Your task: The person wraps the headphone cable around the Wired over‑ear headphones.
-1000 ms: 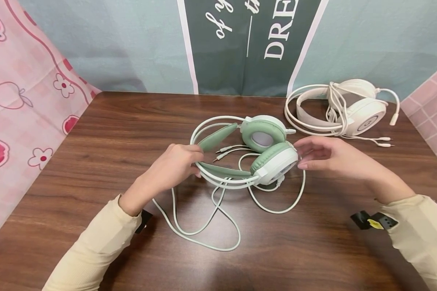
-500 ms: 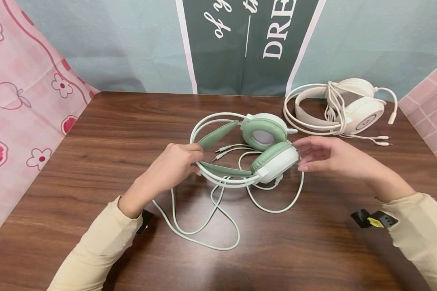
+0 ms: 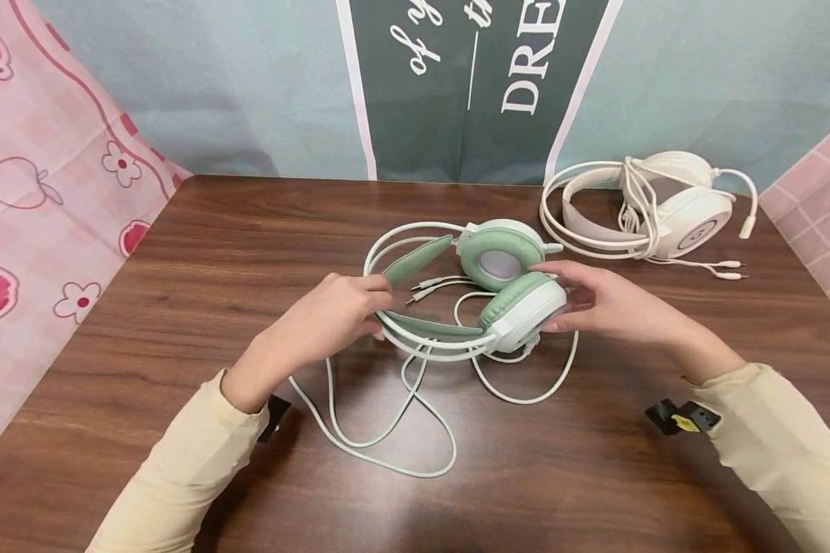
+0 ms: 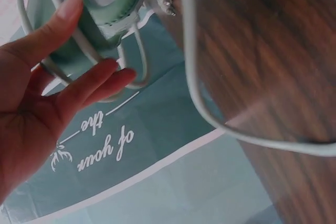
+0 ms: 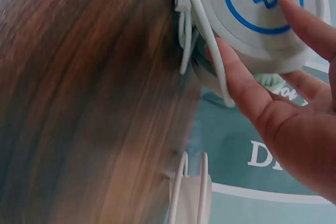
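Note:
A white headset with green ear pads (image 3: 501, 240) lies on its side in the middle of the table. At the left my left hand (image 3: 328, 311) holds its headband, and in the left wrist view the thumb and fingers curl about the band's white tubes (image 4: 84, 43). On the other side my right hand (image 3: 609, 303) grips the near ear cup (image 3: 536, 311). The right wrist view has the thumb on the blue ring-and-logo face (image 5: 244, 22), with fingers around the cup's edge. The headset's pale cable (image 3: 415, 472) loops over the wood, two plugs (image 3: 425, 290) lying inside the band.
A second, cream-white headset (image 3: 692, 219) rests at the back right, its cable wrapped around it, plugs (image 3: 729, 269) pointing right. A patterned pink cloth (image 3: 41, 230) borders the table's left side. Behind the brown table (image 3: 263, 223) hangs a blue-green cloth with lettering.
My right hand has moved left from beside the near ear cup and now reaches around it. The left hand keeps its hold on the headband, almost unmoved.

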`<state>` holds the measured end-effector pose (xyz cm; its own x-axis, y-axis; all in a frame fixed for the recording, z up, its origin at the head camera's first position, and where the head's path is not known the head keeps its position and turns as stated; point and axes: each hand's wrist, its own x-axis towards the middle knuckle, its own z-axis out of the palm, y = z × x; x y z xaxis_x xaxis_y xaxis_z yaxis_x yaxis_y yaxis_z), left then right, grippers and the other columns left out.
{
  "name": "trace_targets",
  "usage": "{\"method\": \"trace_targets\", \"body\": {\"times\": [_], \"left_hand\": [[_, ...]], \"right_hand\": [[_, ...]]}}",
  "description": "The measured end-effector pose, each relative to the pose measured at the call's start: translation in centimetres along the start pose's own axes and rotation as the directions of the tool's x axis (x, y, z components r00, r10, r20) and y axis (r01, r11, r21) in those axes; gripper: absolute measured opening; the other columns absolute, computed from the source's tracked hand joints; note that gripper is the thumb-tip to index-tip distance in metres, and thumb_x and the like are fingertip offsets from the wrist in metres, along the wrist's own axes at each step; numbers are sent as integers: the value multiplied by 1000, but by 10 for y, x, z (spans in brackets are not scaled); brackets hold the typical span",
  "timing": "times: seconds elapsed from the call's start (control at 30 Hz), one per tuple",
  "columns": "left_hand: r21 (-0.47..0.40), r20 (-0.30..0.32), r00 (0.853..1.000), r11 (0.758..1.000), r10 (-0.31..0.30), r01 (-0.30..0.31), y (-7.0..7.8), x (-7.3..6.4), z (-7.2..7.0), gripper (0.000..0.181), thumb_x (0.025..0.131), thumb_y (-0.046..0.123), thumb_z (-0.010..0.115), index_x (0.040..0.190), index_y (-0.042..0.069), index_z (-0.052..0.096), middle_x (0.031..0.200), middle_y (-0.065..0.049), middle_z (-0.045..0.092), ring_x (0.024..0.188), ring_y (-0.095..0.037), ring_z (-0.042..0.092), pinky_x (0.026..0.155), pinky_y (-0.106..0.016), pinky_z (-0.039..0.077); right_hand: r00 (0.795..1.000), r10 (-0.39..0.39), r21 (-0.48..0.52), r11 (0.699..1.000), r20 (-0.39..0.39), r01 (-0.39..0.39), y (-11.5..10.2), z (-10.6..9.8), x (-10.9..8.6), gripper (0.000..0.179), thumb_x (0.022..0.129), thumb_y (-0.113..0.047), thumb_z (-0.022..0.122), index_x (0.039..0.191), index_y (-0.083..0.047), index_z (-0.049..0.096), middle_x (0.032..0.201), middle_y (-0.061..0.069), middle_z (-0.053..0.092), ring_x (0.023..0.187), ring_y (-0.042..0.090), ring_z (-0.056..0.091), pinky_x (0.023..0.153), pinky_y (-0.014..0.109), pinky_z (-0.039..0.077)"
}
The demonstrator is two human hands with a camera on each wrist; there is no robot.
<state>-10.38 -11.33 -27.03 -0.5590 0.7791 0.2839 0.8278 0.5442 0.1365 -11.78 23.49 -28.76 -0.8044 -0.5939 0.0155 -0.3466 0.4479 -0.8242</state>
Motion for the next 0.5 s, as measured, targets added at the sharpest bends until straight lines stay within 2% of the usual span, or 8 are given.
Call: {"method": "trace_targets", "body": {"times": [0.13,0.23,0.37,0.5], "left_hand": [[13,106,994,1000,10,-11,0,1,-2,33,59,19,80,84,9,60,85,1,53,63,-12,57,57,-33,46],[53,140,990,999,1,-9,2,1,-2,41,57,21,80,91,9,60,93,0,54,64,-16,58,58,-35,47],[193,83,996,981,-29,12,7,-1,-1,47,55,26,80,95,12,60,107,-2,54,67,-27,56,52,-37,48],[319,10,1000,948,-20,15,9,-1,0,42,54,26,81,90,14,62,118,-3,51,88,-33,49,53,-35,46]], "right_hand": [[998,-38,-82,996,-43,34,1,3,3,64,68,-3,77,125,-3,48,99,9,57,81,9,60,70,22,50],[998,-39,-124,992,-56,31,0,4,3,62,66,-5,79,121,-5,51,98,7,57,79,9,59,69,20,49],[997,-28,-157,988,-69,17,-2,4,3,61,65,-6,80,119,-6,52,97,6,57,79,8,59,68,20,49],[997,-8,-169,986,-75,-5,-3,4,4,60,64,-7,80,117,-5,53,98,7,59,82,9,59,70,20,49]]}}
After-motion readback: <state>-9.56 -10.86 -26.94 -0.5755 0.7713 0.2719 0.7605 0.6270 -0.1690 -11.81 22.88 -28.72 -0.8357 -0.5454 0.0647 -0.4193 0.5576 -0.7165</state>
